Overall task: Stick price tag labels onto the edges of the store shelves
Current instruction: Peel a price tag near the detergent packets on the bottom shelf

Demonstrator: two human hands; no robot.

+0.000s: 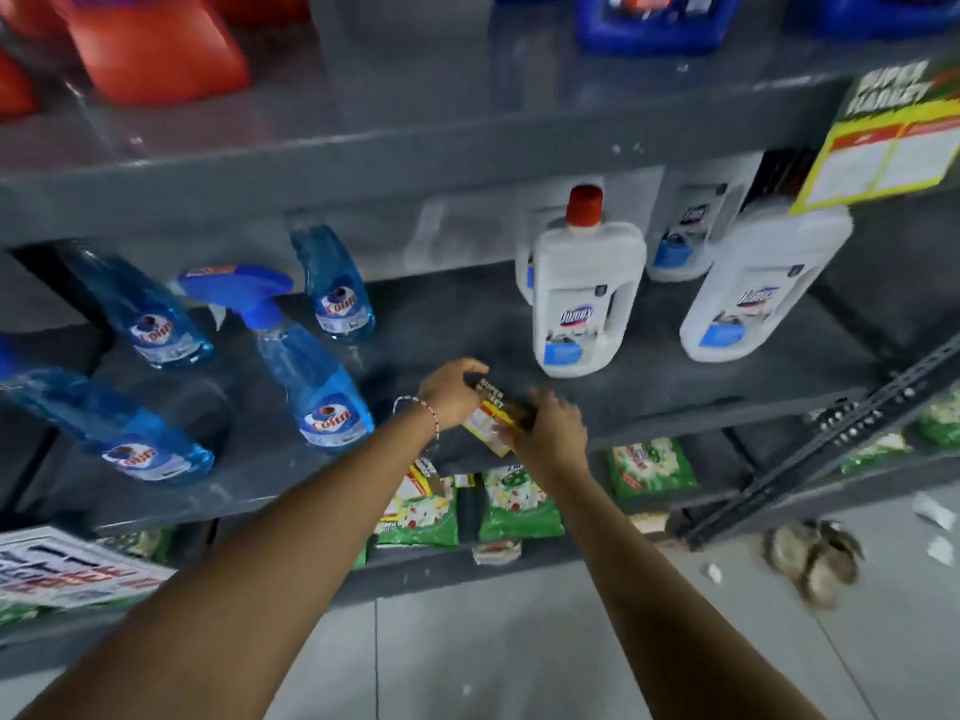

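A yellow, red and black price tag label (489,412) is held at the front edge of the middle grey shelf (675,413). My left hand (451,393) pinches its top end, and my right hand (550,428) grips its lower right side. Both hands partly cover the label. A larger label of the same kind (883,142) hangs on the upper shelf edge at the right. Another label (420,478) is stuck on the shelf edge just below my left wrist.
Blue spray bottles (311,371) stand on the middle shelf at the left, white bottles (587,298) at the right. Green packets (519,506) fill the lower shelf. A slanted metal upright (831,439) and sandals (810,558) are at the right on the tiled floor.
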